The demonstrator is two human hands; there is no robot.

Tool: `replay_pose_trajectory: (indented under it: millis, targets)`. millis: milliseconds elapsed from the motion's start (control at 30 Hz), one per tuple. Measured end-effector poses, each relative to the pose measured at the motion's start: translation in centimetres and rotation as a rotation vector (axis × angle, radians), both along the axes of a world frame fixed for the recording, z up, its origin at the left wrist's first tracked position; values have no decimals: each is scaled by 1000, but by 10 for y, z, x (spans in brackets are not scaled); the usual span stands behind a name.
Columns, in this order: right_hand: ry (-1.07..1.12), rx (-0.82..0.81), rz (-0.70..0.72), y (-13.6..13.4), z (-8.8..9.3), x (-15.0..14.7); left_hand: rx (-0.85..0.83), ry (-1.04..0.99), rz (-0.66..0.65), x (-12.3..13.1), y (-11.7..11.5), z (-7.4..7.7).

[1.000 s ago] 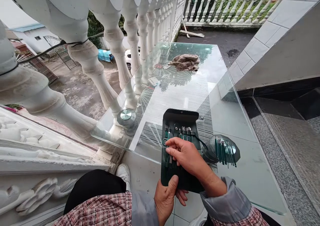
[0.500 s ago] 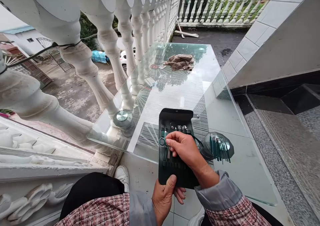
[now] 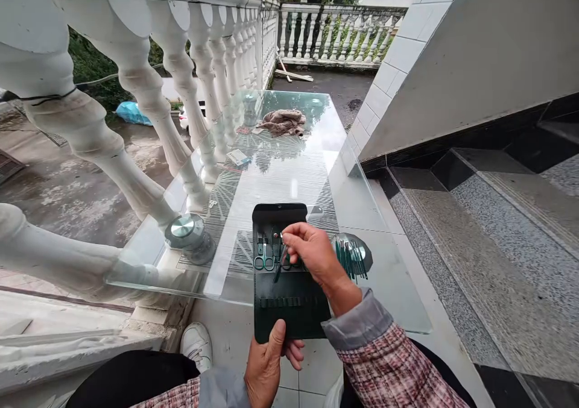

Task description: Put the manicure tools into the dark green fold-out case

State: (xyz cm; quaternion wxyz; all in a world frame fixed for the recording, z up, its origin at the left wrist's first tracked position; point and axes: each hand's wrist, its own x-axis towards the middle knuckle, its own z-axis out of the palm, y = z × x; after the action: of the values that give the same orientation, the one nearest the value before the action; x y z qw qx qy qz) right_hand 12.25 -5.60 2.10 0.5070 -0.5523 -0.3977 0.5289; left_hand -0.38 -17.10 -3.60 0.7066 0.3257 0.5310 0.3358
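Note:
A black manicure case (image 3: 289, 320) lies opened out, its upper flap toward the glass table. My left hand (image 3: 266, 360) grips its near edge, thumb on top and fingers beneath. Small scissors (image 3: 264, 263) and other grooming tools sit in the upper section; a row of loops (image 3: 280, 302) crosses the lower section. Over the case, my right hand (image 3: 312, 254) pinches a slim manicure tool (image 3: 281, 264) that slants downward, its exact kind unclear. Right of the case, several thin dark green tools (image 3: 351, 260) lie in a bunch on the glass.
The glass table (image 3: 384, 287) holds a crumpled brown cloth (image 3: 283, 122) and a small card or box (image 3: 237, 157) farther back. A white balustrade (image 3: 149, 88) runs along the left. Stone steps (image 3: 470, 215) rise on the right.
My right hand has lifted the slim tool from low over the case's loops to up near the scissors, uncovering the loops. The view has turned right. My left hand keeps hold of the case.

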Motion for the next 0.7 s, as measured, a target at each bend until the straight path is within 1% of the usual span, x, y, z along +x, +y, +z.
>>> replay_pose_trajectory:
  millis: [100,167,233,333,400,467,567,700]
  targets:
    - [23,64,-99,1,7,29,-22,-43,5,-1,-1,-3]
    - [-18,75,-135,-1,11,53,-36,-70,25,-1,-1,-6]
    - [-99,41,-137,-6,11,77,-47,-83,33,-1,0,-8]
    - [-285,-73,-111,-11,5,102,-52,-72,37,0,0,-10]
    - [-379,-134,-92,-13,-3,110,-52,-69,38,0,-1,-11]
    - [-447,-160,-82,-12,-11,112,-46,-74,38,1,-1,-11]
    - [-519,-142,-100,-9,-21,109,-30,-76,32,1,-2,-12]
    - [-578,-89,-117,-4,-25,103,-19,-70,12,1,-2,-11]
